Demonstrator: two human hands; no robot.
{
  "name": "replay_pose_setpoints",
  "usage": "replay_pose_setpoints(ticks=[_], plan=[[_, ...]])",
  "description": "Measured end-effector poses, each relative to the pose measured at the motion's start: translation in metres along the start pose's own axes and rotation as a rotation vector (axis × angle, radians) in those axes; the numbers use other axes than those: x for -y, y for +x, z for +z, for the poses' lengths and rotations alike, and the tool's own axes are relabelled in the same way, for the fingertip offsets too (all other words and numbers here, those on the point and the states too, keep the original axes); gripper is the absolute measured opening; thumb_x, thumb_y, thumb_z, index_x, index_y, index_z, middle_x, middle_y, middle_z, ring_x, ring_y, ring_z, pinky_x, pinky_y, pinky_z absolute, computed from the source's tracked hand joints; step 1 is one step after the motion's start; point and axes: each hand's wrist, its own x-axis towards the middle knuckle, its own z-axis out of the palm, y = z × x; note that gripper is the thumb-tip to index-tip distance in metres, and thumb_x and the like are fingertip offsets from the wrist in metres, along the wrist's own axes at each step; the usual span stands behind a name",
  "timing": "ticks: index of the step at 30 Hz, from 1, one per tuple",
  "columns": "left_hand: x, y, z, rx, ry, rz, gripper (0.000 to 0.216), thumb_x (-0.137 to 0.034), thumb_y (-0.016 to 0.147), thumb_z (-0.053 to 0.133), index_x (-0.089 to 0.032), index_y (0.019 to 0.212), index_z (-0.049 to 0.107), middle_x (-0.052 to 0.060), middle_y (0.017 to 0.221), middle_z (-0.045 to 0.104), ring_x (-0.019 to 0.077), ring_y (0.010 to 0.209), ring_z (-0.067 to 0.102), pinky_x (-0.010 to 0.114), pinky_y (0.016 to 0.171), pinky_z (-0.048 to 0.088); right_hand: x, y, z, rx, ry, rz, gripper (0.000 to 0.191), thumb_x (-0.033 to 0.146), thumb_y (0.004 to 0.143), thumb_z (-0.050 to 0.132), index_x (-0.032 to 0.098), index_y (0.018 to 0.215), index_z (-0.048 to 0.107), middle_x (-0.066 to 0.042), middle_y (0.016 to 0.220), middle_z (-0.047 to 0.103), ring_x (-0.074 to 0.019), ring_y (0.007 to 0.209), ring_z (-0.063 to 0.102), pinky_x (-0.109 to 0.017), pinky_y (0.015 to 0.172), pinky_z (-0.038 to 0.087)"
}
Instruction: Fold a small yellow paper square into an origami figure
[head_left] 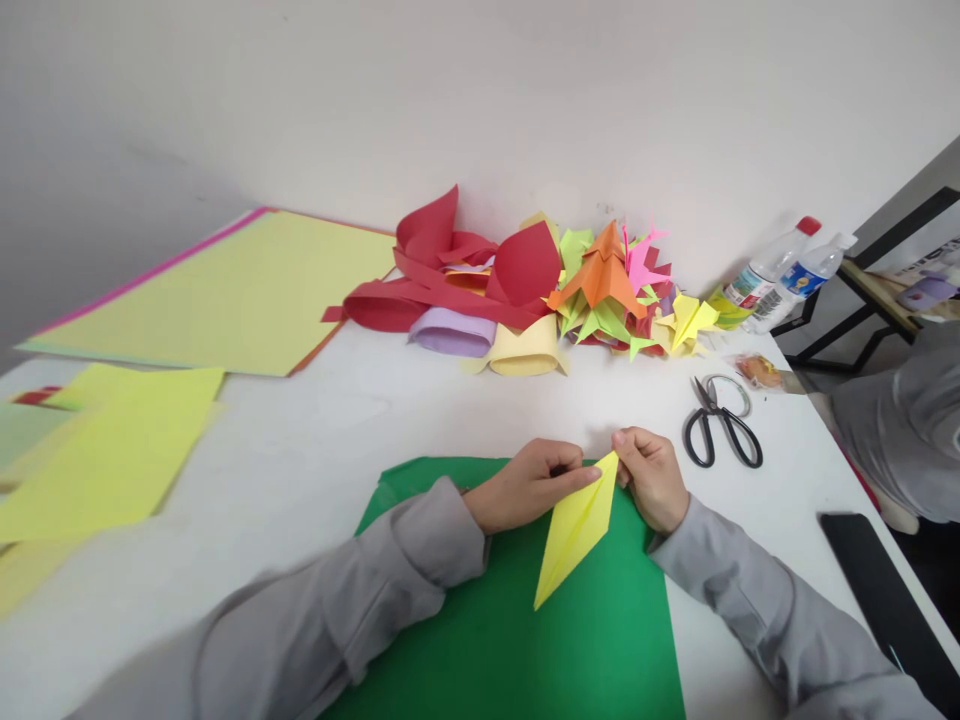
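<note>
A yellow piece of folded paper (576,535), long and diamond-shaped with a crease down its middle, slants over a green sheet (517,640). My left hand (529,485) is closed on its upper left edge, the thumb lying along the paper near the top. At the upper tip, my right hand (651,475) pinches the paper between thumb and finger. The lower point of the paper hangs free toward me. Fingers behind the paper are partly hidden.
Black-handled scissors (721,425) lie right of my hands, near a black phone-like slab (892,610). Yellow sheets (112,450) are at left, large pale sheets (225,300) behind. Red paper loops (465,270), folded paper figures (604,275) and two bottles (780,270) stand along the wall. Another person's sleeve (900,420) shows at right.
</note>
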Motion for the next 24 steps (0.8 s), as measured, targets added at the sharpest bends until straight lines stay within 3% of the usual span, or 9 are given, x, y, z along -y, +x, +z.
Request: replay_pose_setpoints(ticks=[5,9,13,19,24], plan=[[-0.002,-0.001,0.000,-0.027,-0.078,-0.027,0.043,-0.049,0.083,0.051,-0.017,0.058,0.037,-0.006,0.058,0.030,0.0080,0.054,0.028,0.023,0.051,0.024,-0.001,0.000,0.000,0.059,-0.018,-0.056,0.055,0.063,0.086,0.045,0.018,0.055,0.053,0.001,0.048,0.050,-0.0100,0.047,0.042,-0.025,0.050,0.034],[-0.005,-0.001,-0.001,-0.135,-0.171,-0.082,0.041,-0.052,0.081,0.051,-0.016,0.062,0.043,-0.006,0.059,0.033,0.0089,0.056,0.030,0.023,0.052,0.025,0.004,-0.003,0.001,0.222,-0.148,-0.047,0.050,0.062,0.080,0.054,0.019,0.056,0.048,0.003,0.051,0.047,-0.0098,0.050,0.040,-0.024,0.051,0.033],[-0.005,0.000,-0.001,-0.134,-0.238,-0.063,0.036,-0.049,0.078,0.057,-0.015,0.069,0.050,-0.004,0.064,0.040,0.0101,0.061,0.035,0.024,0.056,0.028,0.009,-0.005,0.003,0.334,-0.262,-0.094,0.048,0.058,0.083,0.053,0.019,0.056,0.044,0.004,0.054,0.042,-0.0090,0.051,0.035,-0.024,0.051,0.030],[0.001,0.000,0.000,-0.102,-0.254,-0.045,0.041,-0.048,0.073,0.064,-0.016,0.060,0.041,-0.006,0.060,0.029,0.0083,0.058,0.027,0.023,0.053,0.023,0.008,-0.005,0.004,0.396,-0.385,-0.222,0.044,0.051,0.087,0.049,0.020,0.057,0.042,0.005,0.056,0.037,-0.0095,0.052,0.032,-0.025,0.051,0.028],[-0.002,0.000,-0.002,-0.132,-0.303,-0.056,0.040,-0.047,0.075,0.062,-0.016,0.058,0.042,-0.006,0.058,0.031,0.0079,0.056,0.028,0.023,0.053,0.024,0.006,-0.005,0.004,0.427,-0.381,-0.234,0.040,0.045,0.087,0.051,0.020,0.058,0.040,0.005,0.058,0.037,-0.0095,0.053,0.033,-0.025,0.052,0.029]])
